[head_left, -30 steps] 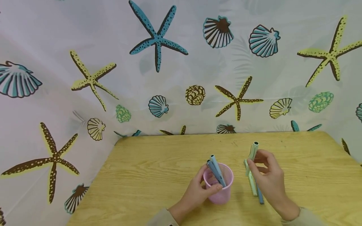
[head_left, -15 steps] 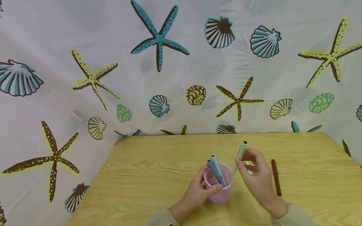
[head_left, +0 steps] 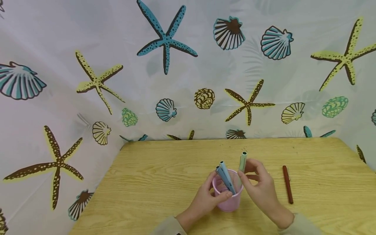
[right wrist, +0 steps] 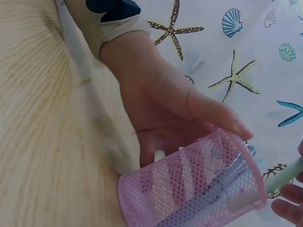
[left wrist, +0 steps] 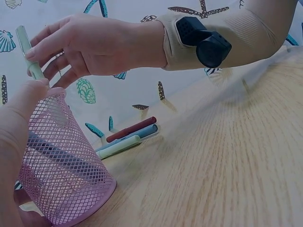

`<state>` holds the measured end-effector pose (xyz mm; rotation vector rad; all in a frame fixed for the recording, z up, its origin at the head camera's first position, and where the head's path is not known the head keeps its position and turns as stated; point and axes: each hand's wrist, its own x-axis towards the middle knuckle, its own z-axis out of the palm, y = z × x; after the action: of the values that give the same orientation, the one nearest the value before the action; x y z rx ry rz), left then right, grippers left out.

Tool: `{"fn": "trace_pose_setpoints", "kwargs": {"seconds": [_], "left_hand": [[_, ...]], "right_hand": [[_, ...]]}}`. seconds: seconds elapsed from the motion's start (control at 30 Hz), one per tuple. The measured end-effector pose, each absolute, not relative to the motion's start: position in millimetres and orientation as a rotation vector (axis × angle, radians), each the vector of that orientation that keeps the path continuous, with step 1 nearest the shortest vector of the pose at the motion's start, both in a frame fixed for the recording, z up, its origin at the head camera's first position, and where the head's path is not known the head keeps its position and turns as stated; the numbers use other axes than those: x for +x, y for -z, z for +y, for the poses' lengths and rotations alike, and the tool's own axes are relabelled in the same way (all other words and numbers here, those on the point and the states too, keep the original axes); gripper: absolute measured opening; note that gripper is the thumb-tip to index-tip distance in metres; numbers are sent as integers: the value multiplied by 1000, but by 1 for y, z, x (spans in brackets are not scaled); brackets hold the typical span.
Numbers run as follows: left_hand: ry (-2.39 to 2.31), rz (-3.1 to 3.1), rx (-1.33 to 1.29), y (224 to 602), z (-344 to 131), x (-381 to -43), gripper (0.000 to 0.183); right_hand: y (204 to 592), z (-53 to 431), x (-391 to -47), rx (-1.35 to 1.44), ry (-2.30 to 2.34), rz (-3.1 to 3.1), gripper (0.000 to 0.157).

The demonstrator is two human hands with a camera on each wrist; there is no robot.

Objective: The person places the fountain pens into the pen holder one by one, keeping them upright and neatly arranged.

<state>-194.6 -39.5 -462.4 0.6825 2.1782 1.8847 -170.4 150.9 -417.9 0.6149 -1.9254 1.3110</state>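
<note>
My left hand [head_left: 202,197] grips a pink mesh pen cup [head_left: 229,205], thumb over the near rim and fingers around its far left side. Two capped blue pens [head_left: 225,175] lean inside, tops sticking out toward the back left. At the cup's right rim, my right hand [head_left: 261,194] pinches a pale green pen [head_left: 243,159] between thumb and fingers. The pen stands nearly upright, its lower part inside the cup; through the mesh in the right wrist view that part looks blurred.
A dark red pen [head_left: 288,184] lies on the wooden table [head_left: 164,169] to the right. Beside it, in the left wrist view, lie a blue pen [left wrist: 150,129] and a light green pen [left wrist: 120,147], both hidden behind my right hand from above. A shell-patterned cloth [head_left: 182,75] hangs behind.
My right hand has carried the pale green pen left from above the lying pens to the cup, and its lower end has gone inside. The dark red pen has come into view. My left hand stays put.
</note>
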Motion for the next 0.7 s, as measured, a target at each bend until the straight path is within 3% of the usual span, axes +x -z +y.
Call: {"fn": "trace_pose_setpoints", "kwargs": {"seconds": [0.2, 0.7], "left_hand": [[-1896, 2154, 702, 449, -39, -188, 67], [-1888, 2175, 719, 435, -38, -181, 64]], "right_hand": [[430, 151, -173, 656, -1188, -1983, 46], [435, 156, -174, 661, -1166, -2075, 30]]}}
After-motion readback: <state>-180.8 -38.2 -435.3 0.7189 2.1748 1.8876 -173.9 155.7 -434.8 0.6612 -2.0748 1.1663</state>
